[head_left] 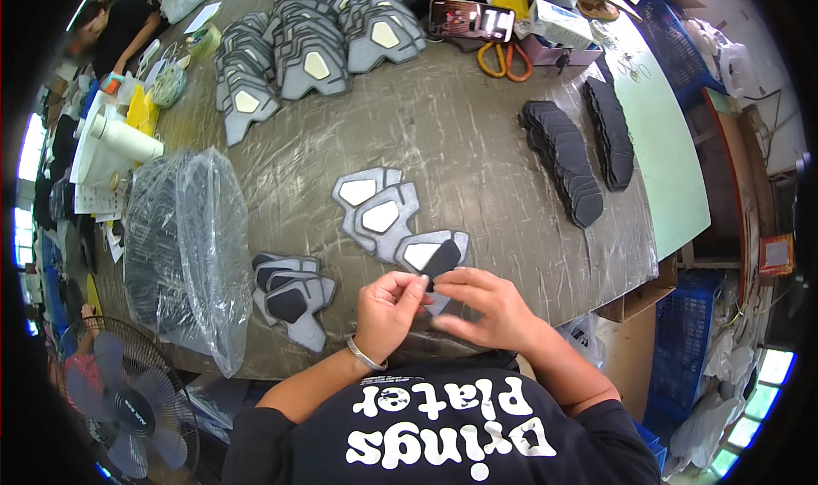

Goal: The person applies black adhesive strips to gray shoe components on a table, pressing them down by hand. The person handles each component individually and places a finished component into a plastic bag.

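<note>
In front of me a grey panel [461, 241] with black edging lies on the table, a white inset showing on it. A black foam-like patch [442, 260] slants over that panel, partly covering the inset. My left hand [388, 309], with a silver bangle at the wrist, pinches at the patch's near end; its fingertips hide the exact grip. My right hand [487, 307] reaches in from the other side, fingers stretched out by the patch's lower edge and thumb apart. Two similar grey panels [381, 216] overlap just beyond. To the left sits a small pile of panels with black patches [287, 304].
Stacks of grey panels [322, 74] stand at the back. Two rows of black patches [566, 166] lie at the right. A phone [471, 20] and scissors [504, 62] are behind. At the left are a filled plastic bag [185, 251], a white bottle [126, 137] and a fan [128, 413].
</note>
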Demonstrator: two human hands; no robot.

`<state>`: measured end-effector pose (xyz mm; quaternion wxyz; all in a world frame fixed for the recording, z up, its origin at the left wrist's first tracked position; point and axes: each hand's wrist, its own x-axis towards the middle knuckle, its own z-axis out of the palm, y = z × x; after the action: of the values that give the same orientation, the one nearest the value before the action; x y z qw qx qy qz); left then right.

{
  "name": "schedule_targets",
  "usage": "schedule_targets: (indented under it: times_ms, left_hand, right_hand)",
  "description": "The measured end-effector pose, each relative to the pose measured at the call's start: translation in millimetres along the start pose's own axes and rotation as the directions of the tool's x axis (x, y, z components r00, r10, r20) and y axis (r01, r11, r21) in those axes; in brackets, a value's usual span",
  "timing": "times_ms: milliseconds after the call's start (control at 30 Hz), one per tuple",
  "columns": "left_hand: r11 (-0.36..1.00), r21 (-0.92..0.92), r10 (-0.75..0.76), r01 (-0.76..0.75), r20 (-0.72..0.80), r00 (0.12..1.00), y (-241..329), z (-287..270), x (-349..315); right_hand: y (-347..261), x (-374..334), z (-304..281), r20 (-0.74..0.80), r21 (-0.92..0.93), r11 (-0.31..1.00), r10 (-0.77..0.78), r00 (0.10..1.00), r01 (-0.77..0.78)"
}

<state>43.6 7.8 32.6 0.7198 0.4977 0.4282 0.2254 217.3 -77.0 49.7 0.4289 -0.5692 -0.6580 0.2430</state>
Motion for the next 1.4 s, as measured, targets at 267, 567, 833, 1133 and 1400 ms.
schedule_targets:
  times_ms: [267,567,833,1133,1400]
  left_hand:
    - [0.916,0.381,0.056,-0.125,0.187,0.981,4,-41,5]
    - [0.448,0.630,0.642,-0.634,0.266,0.719,-7,-40,11]
    - [0.199,0.762,0.598,-0.616,0.404,0.693,-23,-35,3]
    - [0.253,0.748,0.599,-0.614,0.378,0.706,-31,-36,3]
    - [0.205,0.783,0.571,-0.587,0.391,0.722,-27,-34,5]
  right_hand:
    - [7,1,-3,0.086,0.145,0.784,0.598,0.797,-0.603]
    - [29,11,15,0.010,0.226,0.660,0.734,0.679,-0.717]
    - [27,28,17,0.039,0.300,0.596,0.773,0.634,-0.745]
    - [28,33,20,0.014,0.265,0.594,0.785,0.619,-0.760]
    - [29,33,23,-0.022,0.212,0.626,0.771,0.637,-0.750]
